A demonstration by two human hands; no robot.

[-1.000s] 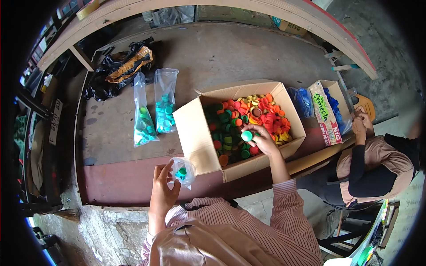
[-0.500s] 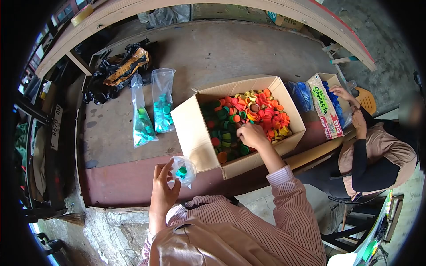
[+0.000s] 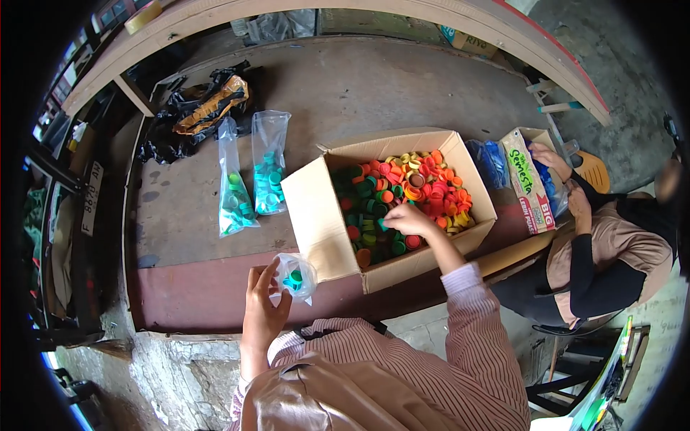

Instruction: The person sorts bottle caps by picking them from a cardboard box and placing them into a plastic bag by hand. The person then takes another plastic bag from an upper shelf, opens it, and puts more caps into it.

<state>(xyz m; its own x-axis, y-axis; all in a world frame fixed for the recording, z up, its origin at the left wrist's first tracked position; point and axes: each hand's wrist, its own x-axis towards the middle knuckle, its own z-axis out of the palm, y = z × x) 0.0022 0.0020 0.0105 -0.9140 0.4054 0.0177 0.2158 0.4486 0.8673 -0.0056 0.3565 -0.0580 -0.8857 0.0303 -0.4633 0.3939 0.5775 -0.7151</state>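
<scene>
My left hand [image 3: 264,305] grips the rim of a clear plastic bag [image 3: 307,273], held with its mouth up near the box's flap. Some green and teal bottle caps lie inside it. Over the cardboard box [image 3: 316,219] is my right hand [image 3: 408,219], with its fingers pinched together. A green bottle cap [image 3: 383,224] shows at those fingertips. Heaped in the box are many bottle caps [image 3: 438,188]: red, orange and yellow to the right, green mostly to the left.
Two clear bags [image 3: 269,179] of teal and green caps lie left of the box. Behind them is a crumpled black plastic bag [image 3: 198,118]. At right, a co-worker [image 3: 600,244] reaches into a printed carton [image 3: 528,179], beside a bag of blue caps [image 3: 491,164].
My right hand has lifted slightly from the caps, and a green cap now shows at its fingertips. My left hand stays with the bag. The co-worker's hands have moved lower at the carton.
</scene>
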